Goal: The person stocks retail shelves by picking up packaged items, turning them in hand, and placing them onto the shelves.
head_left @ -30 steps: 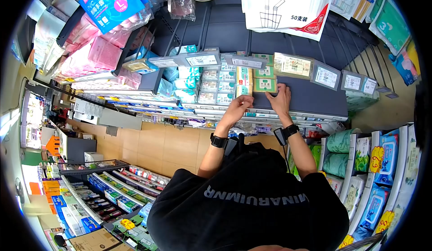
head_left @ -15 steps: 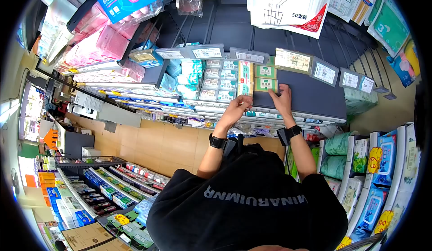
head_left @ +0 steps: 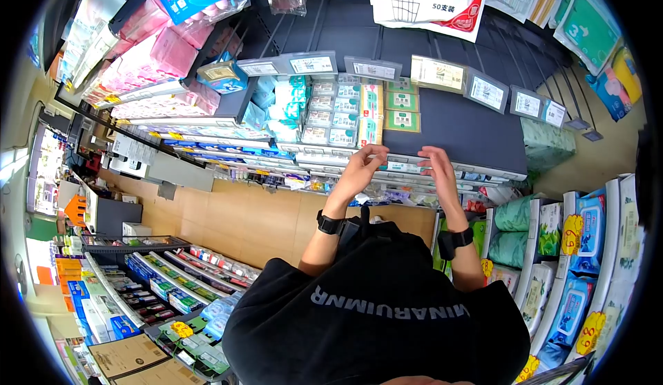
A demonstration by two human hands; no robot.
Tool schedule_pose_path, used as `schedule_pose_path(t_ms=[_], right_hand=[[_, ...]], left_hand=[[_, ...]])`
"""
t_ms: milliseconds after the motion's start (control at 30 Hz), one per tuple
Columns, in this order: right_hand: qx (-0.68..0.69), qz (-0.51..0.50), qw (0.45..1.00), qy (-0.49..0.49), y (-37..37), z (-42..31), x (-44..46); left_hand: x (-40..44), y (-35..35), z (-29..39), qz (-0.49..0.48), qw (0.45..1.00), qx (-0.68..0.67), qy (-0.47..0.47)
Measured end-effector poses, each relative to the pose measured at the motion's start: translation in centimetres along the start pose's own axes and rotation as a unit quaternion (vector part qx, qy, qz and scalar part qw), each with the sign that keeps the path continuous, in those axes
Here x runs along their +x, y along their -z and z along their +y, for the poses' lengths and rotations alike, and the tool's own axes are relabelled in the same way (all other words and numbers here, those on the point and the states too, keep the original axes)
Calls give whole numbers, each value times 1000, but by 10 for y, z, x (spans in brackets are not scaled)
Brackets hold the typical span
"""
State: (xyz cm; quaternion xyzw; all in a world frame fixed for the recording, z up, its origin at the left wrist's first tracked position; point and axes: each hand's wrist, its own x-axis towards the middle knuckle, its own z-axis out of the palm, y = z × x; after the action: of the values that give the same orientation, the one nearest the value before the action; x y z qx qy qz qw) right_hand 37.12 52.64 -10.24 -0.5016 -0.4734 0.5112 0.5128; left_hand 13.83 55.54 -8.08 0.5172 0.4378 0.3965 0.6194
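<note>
My left hand (head_left: pixel 364 169) is at the front edge of the dark shelf (head_left: pixel 459 126), just below an orange-and-white pack (head_left: pixel 371 116). Its fingers are bent loosely and I see nothing in them. Across from it, my right hand (head_left: pixel 438 164) has its fingers apart and holds nothing, near the same edge. Green-and-tan packs (head_left: pixel 402 120) stand in a row farther back on the shelf, apart from both hands. Left of the orange-and-white pack are rows of small white-and-teal packs (head_left: pixel 343 121).
Price tags (head_left: pixel 438 73) hang on a rail above the shelf, with metal hooks behind. A large white bag (head_left: pixel 428 2) hangs over it. Pink packs (head_left: pixel 159 60) fill the left shelves. Wet-wipe packs (head_left: pixel 570 309) line the right shelf. Tiled floor (head_left: pixel 248 212) lies below left.
My right hand has drawn back from the green-and-tan packs to the shelf's front edge, letting go of contact with them. My left hand has barely moved. The view has shifted slightly.
</note>
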Motion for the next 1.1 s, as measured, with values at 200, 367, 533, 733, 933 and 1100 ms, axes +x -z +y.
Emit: schedule_pose_path(t_ms=[200, 367, 533, 733, 933, 1100], right_hand=[[77, -44, 996, 14, 7, -25, -49], [104, -42, 993, 47, 13, -41, -88], [65, -25, 995, 78, 23, -51, -137], [70, -10, 996, 47, 42, -44, -208], [46, 11, 997, 64, 59, -41, -290], [58, 14, 997, 57, 64, -37, -352]], left_hand=[[-28, -18, 12, 4, 1000, 26, -4], [-53, -34, 16, 10, 999, 42, -13], [-87, -57, 15, 9, 999, 34, -12], [-142, -96, 4, -15, 1000, 3, -17], [-202, -130, -19, -42, 999, 0, -15], [-259, -152, -36, -41, 999, -18, -14]])
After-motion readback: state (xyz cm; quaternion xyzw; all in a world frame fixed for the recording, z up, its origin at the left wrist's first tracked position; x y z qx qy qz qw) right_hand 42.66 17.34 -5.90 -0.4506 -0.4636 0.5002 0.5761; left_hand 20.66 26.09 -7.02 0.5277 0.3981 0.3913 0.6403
